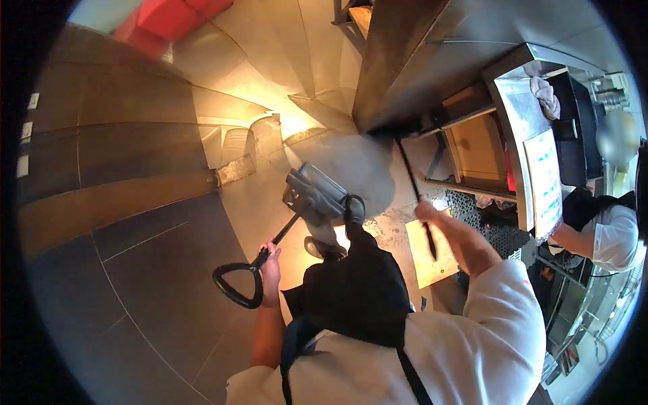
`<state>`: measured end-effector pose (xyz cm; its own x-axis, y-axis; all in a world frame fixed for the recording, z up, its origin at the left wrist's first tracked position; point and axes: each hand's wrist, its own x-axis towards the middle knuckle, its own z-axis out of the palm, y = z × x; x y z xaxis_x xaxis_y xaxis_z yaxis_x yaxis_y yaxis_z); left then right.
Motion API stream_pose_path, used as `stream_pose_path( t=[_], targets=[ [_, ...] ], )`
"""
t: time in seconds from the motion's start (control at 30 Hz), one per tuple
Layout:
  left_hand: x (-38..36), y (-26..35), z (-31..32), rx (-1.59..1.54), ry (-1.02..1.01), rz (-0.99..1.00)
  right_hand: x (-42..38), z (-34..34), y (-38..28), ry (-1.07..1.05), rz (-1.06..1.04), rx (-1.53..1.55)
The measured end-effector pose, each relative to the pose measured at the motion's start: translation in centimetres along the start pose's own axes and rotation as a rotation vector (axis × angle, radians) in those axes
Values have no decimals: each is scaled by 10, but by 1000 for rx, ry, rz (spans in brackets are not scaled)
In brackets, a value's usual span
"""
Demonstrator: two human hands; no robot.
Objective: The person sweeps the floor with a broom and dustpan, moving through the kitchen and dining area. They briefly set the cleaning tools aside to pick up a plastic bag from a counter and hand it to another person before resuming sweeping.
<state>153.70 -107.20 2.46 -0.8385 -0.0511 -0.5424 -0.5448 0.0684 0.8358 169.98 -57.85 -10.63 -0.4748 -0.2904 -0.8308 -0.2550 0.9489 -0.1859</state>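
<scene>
My left hand (271, 262) is wrapped round the shaft of a long-handled dustpan (314, 196), just past its black loop handle (237, 285). The dustpan's dark pan stands on the floor in front of my feet. In my right hand (428, 210) is a thin black stick (410, 169), held near its lower end. The far end of the stick reaches under the steel unit, where its tip is hidden in shadow.
A steel counter (516, 121) with a cloth (545, 98) and a printed sheet (543, 179) stands on the right, with another person (611, 236) beside it. Cardboard (432, 253) lies on the floor. Dark tiled wall (162, 283) is at left.
</scene>
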Motion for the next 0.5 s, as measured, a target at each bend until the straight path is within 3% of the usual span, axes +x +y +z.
stream_pose_path(
  t=[0.03, 0.07, 0.13, 0.2, 0.23, 0.27, 0.3, 0.33, 0.37, 0.5],
  targets=[
    [5, -4, -1, 81, -45, 35, -5, -27, -29, -69, -92, 67],
    [15, -13, -5, 160, -88, 72, 22, -11, -50, -49, 9, 357],
    [23, -20, 3, 158, -53, 205, 39, -6, -100, -260, 414, 1841],
    [30, -22, -5, 297, -94, 248, -4, -60, -141, -296, 134, 1869],
    [29, -26, -11, 364, -110, 262, -28, -86, -153, -375, 221, 2181],
    [28, -29, -18, 311, -88, 217, -36, -92, -152, -506, 190, 2296],
    [27, -31, -25, 253, -58, 174, -40, -101, -151, -647, 157, 2396],
    [26, -33, -36, 195, -19, 135, -58, -120, -166, -341, 155, 2200],
    [23, -36, -52, 137, 20, 96, -71, -135, -177, -162, 114, 2003],
    [3, -59, -104, -47, 131, 147, -46, -145, -163, 61, 205, 1604]
  ],
)
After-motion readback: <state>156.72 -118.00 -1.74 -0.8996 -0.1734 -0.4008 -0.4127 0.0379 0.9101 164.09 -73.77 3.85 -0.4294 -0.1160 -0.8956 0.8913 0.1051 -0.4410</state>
